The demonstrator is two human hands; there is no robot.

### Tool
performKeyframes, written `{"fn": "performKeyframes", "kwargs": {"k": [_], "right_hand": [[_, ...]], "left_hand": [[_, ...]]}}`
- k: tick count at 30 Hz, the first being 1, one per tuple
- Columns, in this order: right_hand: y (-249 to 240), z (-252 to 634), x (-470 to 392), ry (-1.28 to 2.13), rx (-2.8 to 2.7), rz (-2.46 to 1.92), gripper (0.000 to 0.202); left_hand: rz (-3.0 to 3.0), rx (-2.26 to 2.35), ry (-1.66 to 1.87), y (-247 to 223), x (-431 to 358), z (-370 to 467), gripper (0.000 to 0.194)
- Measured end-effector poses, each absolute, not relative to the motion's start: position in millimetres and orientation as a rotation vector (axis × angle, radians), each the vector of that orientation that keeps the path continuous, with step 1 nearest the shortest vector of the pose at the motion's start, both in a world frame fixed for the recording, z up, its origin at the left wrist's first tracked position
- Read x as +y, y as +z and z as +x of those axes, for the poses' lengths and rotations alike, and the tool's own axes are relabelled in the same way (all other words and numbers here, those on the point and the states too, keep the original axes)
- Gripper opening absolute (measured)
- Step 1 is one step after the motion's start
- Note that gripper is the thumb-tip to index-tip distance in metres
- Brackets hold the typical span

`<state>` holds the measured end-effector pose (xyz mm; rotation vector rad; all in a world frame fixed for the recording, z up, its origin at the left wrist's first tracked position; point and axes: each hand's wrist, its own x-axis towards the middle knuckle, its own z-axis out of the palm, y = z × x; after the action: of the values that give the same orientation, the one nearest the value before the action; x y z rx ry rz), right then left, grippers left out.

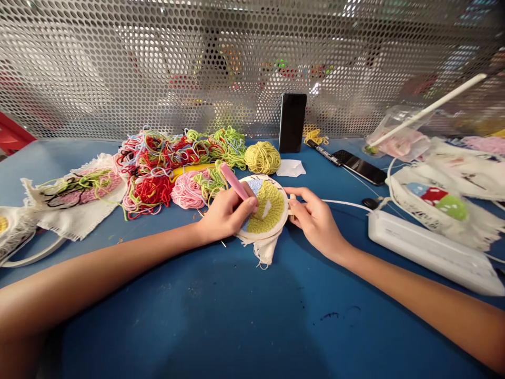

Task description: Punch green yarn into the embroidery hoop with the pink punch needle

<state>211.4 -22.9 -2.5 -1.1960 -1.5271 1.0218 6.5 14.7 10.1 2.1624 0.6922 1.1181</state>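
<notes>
My left hand (229, 213) is closed round a pink punch needle pen (232, 181), its tip down at the cloth and hidden by my fingers. Under it lies a round embroidery hoop (284, 221) with white cloth, filled with looped yellow-green yarn (276, 202) and a light blue patch at the left. A small bare white spot shows in the yellow-green part. At the hoop's right edge, my right hand (311, 216) pinches the wooden clamp of the hoop. A frayed cloth end (265, 250) hangs from the hoop's near side.
Behind the hoop are tangled yarn (158, 163), a yellow-green yarn ball (262, 158) and an upright phone (292, 123). At right lie another phone (361, 167), a marker (323, 152), a white power strip (430, 252) and stitched cloth (445, 202). More cloth (87, 216) lies left.
</notes>
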Motion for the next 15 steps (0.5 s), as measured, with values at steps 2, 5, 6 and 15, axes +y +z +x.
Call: {"fn": "performKeyframes", "kwargs": {"k": [2, 5, 6, 15], "right_hand": [[-3, 212, -26, 0.942, -1.577, -1.205, 0.036], [-3, 213, -33, 0.818, -1.645, -1.194, 0.036], [-3, 213, -36, 0.791, -1.661, -1.190, 0.036], [1, 210, -25, 0.893, -1.619, -1.176, 0.043]], "left_hand": [[2.343, 0.610, 1.044, 14, 13, 6, 0.022], [2.505, 0.469, 0.896, 17, 10, 6, 0.020], [2.536, 0.431, 0.857, 17, 10, 6, 0.019], [2.380, 0.663, 0.785, 11, 19, 8, 0.025]]}}
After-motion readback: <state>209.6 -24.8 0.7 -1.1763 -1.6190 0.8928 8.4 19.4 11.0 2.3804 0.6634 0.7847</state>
